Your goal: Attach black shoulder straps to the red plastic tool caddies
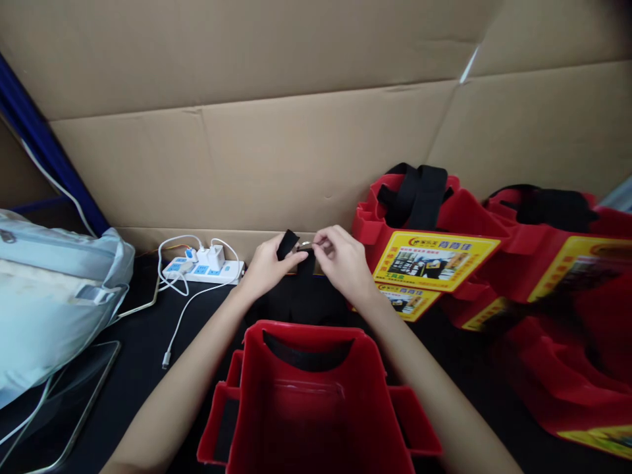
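A black strap (287, 244) is gripped by my left hand (269, 264), its short end standing up between thumb and fingers. Close to its right, my right hand (342, 258) has thumb and fingertips pinched on the strap's other part, where a small shiny piece, perhaps metal, shows between the hands. Its exact shape is too small to tell. Below both hands stands an open red plastic tool box (316, 328) with side loops. A black band runs through the slot in its far wall, and its inside looks bare.
More red tool boxes (363, 220) with black straps and yellow labels (437, 260) crowd the right side. On the left are a white power strip (227, 271) with chargers and cables, a tablet (74, 395) and a pale bag (59, 303). Cardboard (276, 158) walls the back.
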The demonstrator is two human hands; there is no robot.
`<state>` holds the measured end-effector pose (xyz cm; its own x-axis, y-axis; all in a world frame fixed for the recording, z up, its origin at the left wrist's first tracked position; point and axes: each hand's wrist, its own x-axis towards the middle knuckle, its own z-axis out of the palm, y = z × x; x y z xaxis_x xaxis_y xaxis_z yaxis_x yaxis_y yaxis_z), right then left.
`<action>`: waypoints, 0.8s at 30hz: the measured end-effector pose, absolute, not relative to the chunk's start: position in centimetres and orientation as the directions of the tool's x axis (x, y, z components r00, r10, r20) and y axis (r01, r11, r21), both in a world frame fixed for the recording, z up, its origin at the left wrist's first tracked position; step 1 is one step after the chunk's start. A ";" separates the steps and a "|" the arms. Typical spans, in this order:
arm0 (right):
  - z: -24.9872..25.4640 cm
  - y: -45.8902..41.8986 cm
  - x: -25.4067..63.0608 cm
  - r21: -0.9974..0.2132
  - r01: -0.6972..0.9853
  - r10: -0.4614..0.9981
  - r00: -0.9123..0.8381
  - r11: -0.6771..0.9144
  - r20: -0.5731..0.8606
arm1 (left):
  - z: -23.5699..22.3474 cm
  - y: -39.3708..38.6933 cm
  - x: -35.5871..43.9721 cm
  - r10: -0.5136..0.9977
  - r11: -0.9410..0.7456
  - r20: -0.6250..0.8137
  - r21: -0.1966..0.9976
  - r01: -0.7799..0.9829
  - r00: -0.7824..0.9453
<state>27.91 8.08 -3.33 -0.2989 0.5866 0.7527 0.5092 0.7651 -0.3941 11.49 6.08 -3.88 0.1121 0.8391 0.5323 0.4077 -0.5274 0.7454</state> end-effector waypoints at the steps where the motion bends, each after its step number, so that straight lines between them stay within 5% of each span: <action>1: -3.2 8.1 27.9 -0.451 0.485 0.609 -0.236 0.749 0.758 | -3.9 6.1 11.4 0.865 -0.496 0.485 0.787 0.366 0.129; 6: -2.8 8.0 27.7 -0.764 0.230 0.796 -0.109 0.603 0.595 | -4.8 6.3 11.2 0.931 -0.169 0.140 0.984 0.057 0.338; 11: -2.9 7.7 28.0 -0.943 0.088 0.878 -0.400 0.321 0.261 | -5.2 7.0 11.0 0.947 -0.091 0.152 0.972 -0.219 0.283; 15: -4.4 7.9 28.3 -0.969 0.232 0.516 -0.842 0.080 -0.159 | -4.6 7.7 9.8 0.968 -0.097 0.193 0.878 -0.469 0.162; 18: -6.0 8.8 28.3 -0.965 0.260 0.245 -0.937 0.020 -0.248 | -4.0 8.0 8.5 0.982 -0.112 0.186 0.753 -0.648 0.046; 24: -6.9 10.4 29.0 -0.900 0.377 0.298 -0.904 0.219 -0.306 | -3.2 8.4 5.7 0.972 -0.221 0.199 0.567 -0.793 -0.129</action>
